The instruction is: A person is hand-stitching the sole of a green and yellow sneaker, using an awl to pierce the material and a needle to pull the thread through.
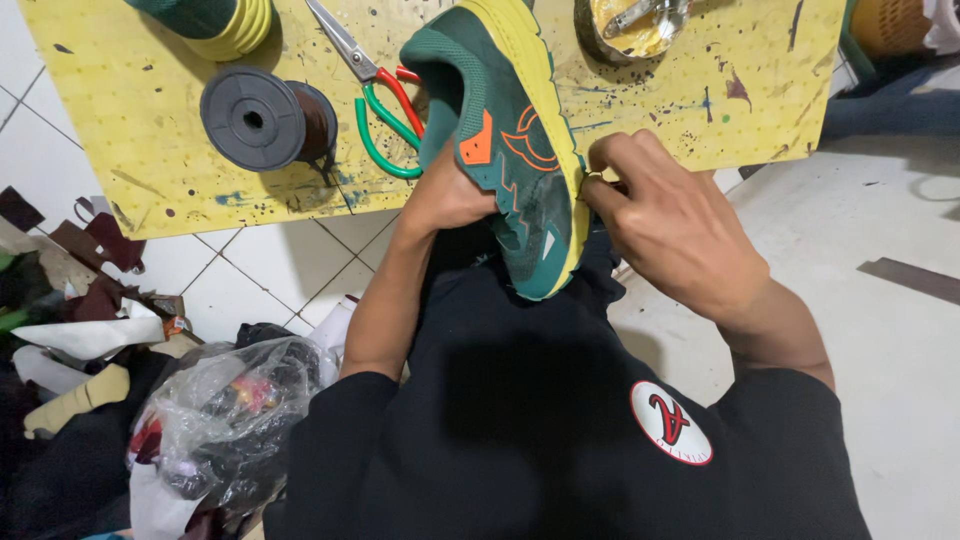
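Observation:
A dark green sneaker (510, 130) with orange markings and a yellow sole is held on its side over my lap. My left hand (445, 195) grips its upper from the left, fingers hidden behind the shoe. My right hand (665, 215) pinches at the yellow sole edge (575, 190) with fingertips closed together; whether something thin is between them I cannot tell.
A stained yellow work board (150, 150) carries a dark thread spool (262, 118), scissors with red and green handles (385, 105), a tin of glue (632, 25) and another green and yellow shoe (215, 20). A plastic bag (225, 415) and scraps lie on the tiled floor at left.

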